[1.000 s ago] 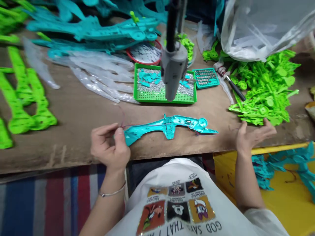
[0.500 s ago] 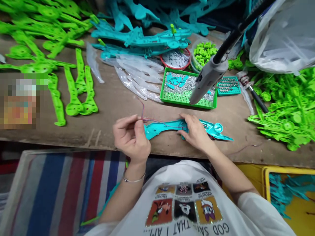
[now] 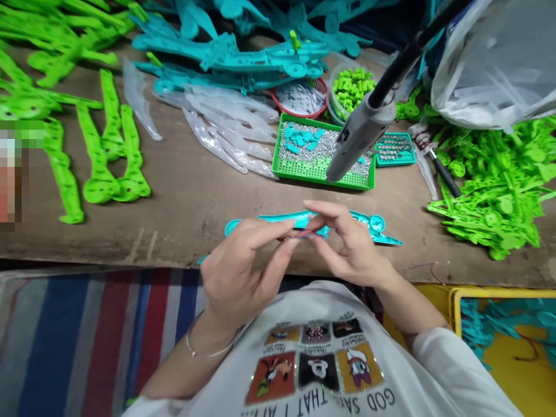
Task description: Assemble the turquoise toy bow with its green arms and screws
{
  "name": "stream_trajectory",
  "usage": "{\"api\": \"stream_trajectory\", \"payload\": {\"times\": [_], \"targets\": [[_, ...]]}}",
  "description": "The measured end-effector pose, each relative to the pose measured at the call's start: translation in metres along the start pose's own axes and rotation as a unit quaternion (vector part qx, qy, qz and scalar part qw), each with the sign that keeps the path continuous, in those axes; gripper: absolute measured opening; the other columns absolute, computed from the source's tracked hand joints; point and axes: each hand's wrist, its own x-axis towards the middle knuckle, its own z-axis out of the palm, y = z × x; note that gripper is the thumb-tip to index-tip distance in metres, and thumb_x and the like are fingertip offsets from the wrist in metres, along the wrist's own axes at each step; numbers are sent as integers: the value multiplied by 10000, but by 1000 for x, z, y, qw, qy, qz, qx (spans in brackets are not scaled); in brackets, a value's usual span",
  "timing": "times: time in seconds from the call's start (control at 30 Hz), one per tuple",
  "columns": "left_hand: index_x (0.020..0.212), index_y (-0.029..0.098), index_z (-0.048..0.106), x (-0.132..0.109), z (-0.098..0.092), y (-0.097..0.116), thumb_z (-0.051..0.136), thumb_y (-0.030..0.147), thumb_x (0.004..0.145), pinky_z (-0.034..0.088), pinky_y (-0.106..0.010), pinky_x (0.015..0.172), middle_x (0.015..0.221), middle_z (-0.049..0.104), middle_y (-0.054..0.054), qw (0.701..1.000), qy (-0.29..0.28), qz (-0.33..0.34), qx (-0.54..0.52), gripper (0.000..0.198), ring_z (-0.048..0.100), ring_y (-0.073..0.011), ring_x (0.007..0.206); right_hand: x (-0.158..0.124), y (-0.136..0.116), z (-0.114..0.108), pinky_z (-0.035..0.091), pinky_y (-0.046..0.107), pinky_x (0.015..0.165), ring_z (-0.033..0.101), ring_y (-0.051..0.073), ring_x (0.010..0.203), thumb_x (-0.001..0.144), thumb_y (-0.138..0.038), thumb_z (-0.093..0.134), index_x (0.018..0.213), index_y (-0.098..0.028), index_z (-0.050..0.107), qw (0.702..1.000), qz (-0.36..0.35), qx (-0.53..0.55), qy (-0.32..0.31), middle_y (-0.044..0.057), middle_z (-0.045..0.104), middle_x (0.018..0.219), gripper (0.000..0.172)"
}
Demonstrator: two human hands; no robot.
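A long turquoise plastic part (image 3: 278, 218) lies on the table's near side, partly hidden by both hands. Just above its front edge, thin red and blue wires (image 3: 306, 234) run between my fingertips. My left hand (image 3: 249, 260) pinches one end of the wires between thumb and fingers. Opposite it, my right hand (image 3: 350, 243) has thumb and forefinger closed on the same wires. The two hands' fingertips are nearly together.
An electric screwdriver (image 3: 360, 136) hangs over a green tray (image 3: 324, 181) of screws. Green plastic parts (image 3: 499, 197) are heaped at right, others (image 3: 93, 156) lie at left. Clear plastic pieces (image 3: 221, 127) and turquoise parts (image 3: 230, 55) sit behind. A yellow crate (image 3: 456, 313) stands lower right.
My left hand has moved right towards the right hand. My right hand has let go of the turquoise part and now pinches the wires. The view has shifted slightly.
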Motion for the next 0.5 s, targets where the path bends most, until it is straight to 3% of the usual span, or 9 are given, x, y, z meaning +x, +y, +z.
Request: {"api": "stream_trajectory", "payload": {"times": [0.1,0.23,0.37,0.5], "targets": [[1176,286,681,4,10,-4,700,245,940,580,-313,806,1034,765,8,999,-15,-40,24,241,729,-161,866,-13,0,-17,599,285,817,731,138,930,995,-183,586,1363,-241,577,998,47,-17,25,53,751,1126,373],[1186,238,678,3,41,-24,631,287,992,559,-289,811,982,767,-6,992,-97,-72,-20,205,731,-155,847,-24,16,-29,565,312,804,702,164,881,1001,-195,596,1098,-215,712,986,80,-145,33,44,743,971,153],[1327,205,612,-9,59,-43,608,358,1011,550,-360,901,1030,758,-56,977,-188,-91,-31,350,722,-211,957,-28,36,-28,507,307,741,649,186,825,1023,-179,533,1028,-164,711,949,131,-284,-34,80,674,927,179],[1361,211,589,-26,51,-51,589,339,1017,566,-340,880,1100,735,-68,973,-177,-139,-45,367,708,-185,925,-23,34,-34,424,305,681,573,189,773,1002,-107,498,993,-157,673,902,151,-389,-115,93,626,947,182]]}}
